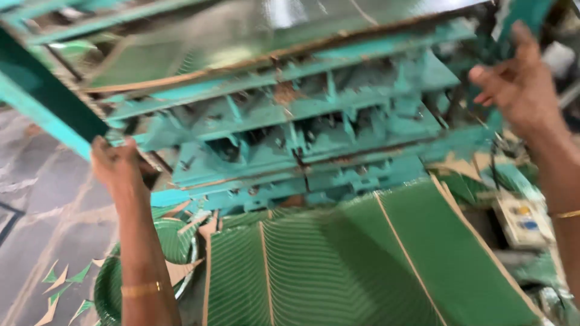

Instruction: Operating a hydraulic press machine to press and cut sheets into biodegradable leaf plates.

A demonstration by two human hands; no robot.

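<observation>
Your 2 forearms are bare, with no sleeves reaching as far as the teal machine frame [290,121]. On your left hand [118,166] side, 1 thin gold bangle [140,290] rings the forearm, well below the frame. On your right hand [519,90] side, 1 thin gold bangle [565,214] shows at the wrist, to the frame's right. No rings are clearly visible through the blur.

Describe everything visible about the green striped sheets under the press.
The green striped sheets lie flat in a row below the teal machine, edge to edge, with tan cardboard-like borders showing between them. They look like thin leaf-patterned paper board with pale diagonal lines. The far ends reach under the machine. Neither the left hand nor the right hand touches them; both grip the frame.
</observation>
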